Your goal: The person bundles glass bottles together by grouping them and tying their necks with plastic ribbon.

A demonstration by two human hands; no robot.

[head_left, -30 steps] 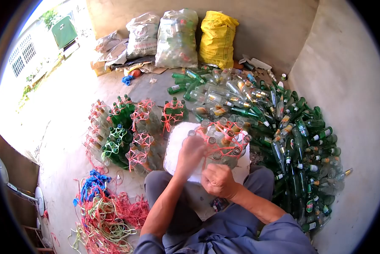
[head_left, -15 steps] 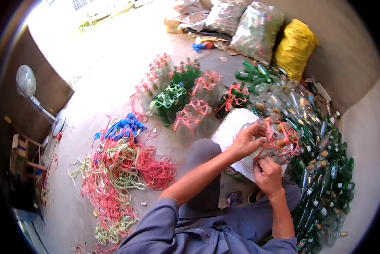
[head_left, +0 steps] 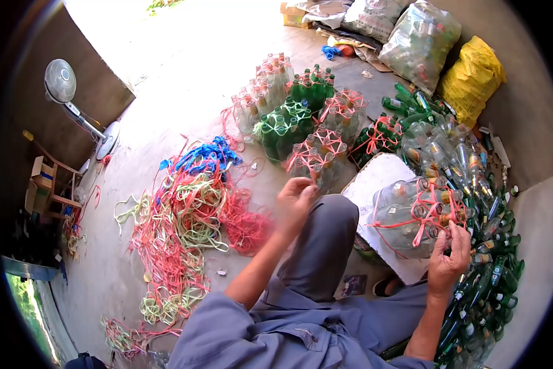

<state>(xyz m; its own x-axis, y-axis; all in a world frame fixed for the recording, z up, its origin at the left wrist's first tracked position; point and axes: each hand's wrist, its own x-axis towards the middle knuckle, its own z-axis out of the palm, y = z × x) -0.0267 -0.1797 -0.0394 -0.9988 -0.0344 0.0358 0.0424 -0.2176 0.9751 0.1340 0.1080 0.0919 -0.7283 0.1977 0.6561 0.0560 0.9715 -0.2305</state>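
A bundle of clear glass bottles lies on its side on a white board in front of me, with pink-red plastic strapping woven around the bottle necks. My right hand is at the neck end of the bundle, its thumb and fingertips pinched on the strapping. To the left of the bundle and apart from it, my left hand is raised above my knee. Its fingers are curled near the thumb but blurred by motion, so I cannot see whether anything is between them.
Strapped groups of green bottles and clear bottles stand ahead. Loose bottles are heaped along the right. Tangled strapping covers the floor at left, and a fan stands farther off. Filled sacks line the back wall.
My left hand has left the bundle and swung to the left. My right hand has shifted right along the bottle necks. The view has turned, so the surroundings appear farther right.
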